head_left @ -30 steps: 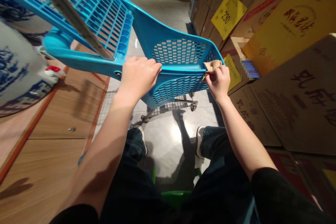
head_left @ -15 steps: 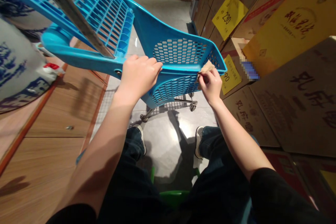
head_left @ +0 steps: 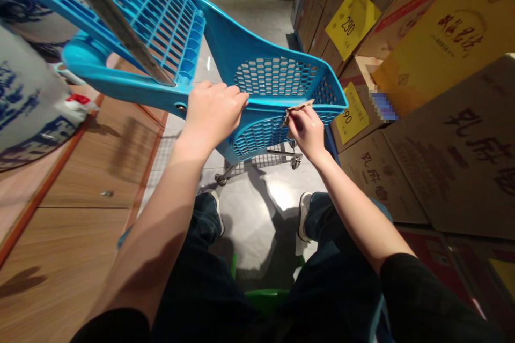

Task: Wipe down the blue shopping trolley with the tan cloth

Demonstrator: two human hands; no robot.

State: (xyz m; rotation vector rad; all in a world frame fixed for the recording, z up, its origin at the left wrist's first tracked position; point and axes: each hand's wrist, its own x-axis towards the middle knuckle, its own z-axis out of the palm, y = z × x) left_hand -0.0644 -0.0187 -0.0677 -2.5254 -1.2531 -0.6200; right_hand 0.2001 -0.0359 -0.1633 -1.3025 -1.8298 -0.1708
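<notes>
Drawn leftward along the rim since the earlier frame, the right hand (head_left: 308, 133) is now seen closer to the left hand (head_left: 213, 123), and the torn brown scrap (head_left: 296, 108) is stretched out thinner. The scrap is pinched between right thumb and fingertips, the hand nearly closed; whether it is paper or tape cannot be told. The left hand is curled closed over the top rim of the blue plastic shopping cart (head_left: 225, 48), by which the cart is braced. The scrap is located at the rim's edge, above the cart's mesh side, and appears to be still attached there, though this cannot be confirmed. The cart is carried on metal-framed casters (head_left: 296, 161) over a tiled floor (head_left: 257, 209). Cartons (head_left: 454, 144) with yellow price tags (head_left: 352, 21) are stacked just to the right, and a blue-and-white porcelain jar (head_left: 24, 107) stands near on the left. Risks are judged as follows: the scrap could be torn by a hard pull, leaving fragments on the rim, and the cart could be swung against jar or cartons by a sudden jerk.
</notes>
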